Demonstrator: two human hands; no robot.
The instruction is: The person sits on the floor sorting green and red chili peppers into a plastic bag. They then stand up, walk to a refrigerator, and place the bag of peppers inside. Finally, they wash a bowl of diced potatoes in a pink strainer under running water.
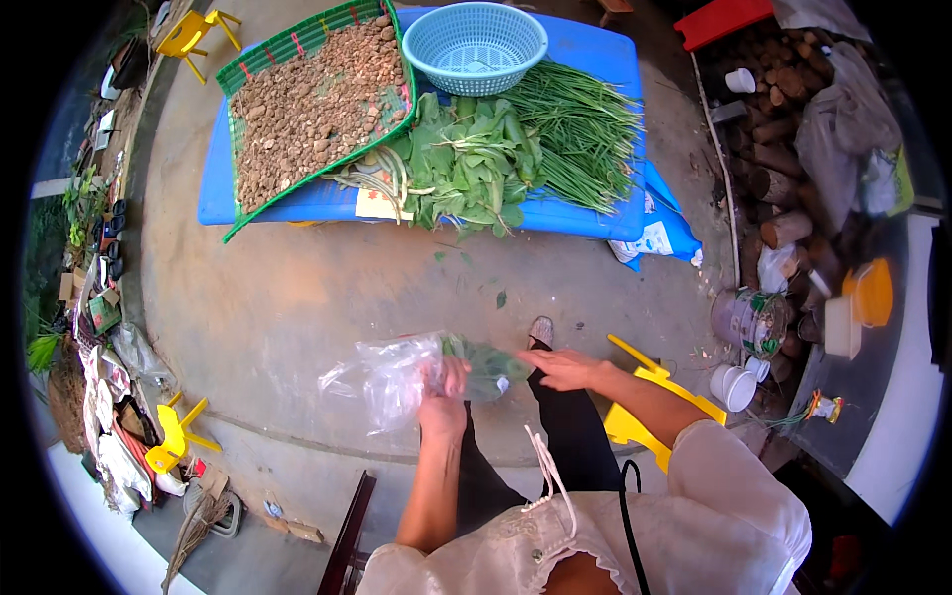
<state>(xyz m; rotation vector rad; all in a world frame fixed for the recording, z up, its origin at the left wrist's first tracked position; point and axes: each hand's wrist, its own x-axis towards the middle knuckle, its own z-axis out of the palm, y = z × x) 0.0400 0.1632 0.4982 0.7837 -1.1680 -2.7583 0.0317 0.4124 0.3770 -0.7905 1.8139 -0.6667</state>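
My left hand [446, 385] is closed round a crumpled clear plastic bag [392, 382], held over the floor in front of my legs. Green leaves [486, 369] show at the bag's right side, partly blurred; whether they lie wholly inside I cannot tell. My right hand [563, 369] is stretched out flat at the right end of the leaves, fingers extended and nothing seen in it. Ahead, a blue table [595, 55] bears a heap of leafy greens [466, 164], long thin green stalks [580, 134] and a few pale bean pods [392, 178].
On the table stand a light-blue plastic basket [476, 55] and a green-rimmed tray [238, 188] of brown lumps. A yellow chair [635, 421] is beside my right leg. Logs [783, 188] and white buckets [734, 387] line the right side; another yellow chair [174, 436] stands left.
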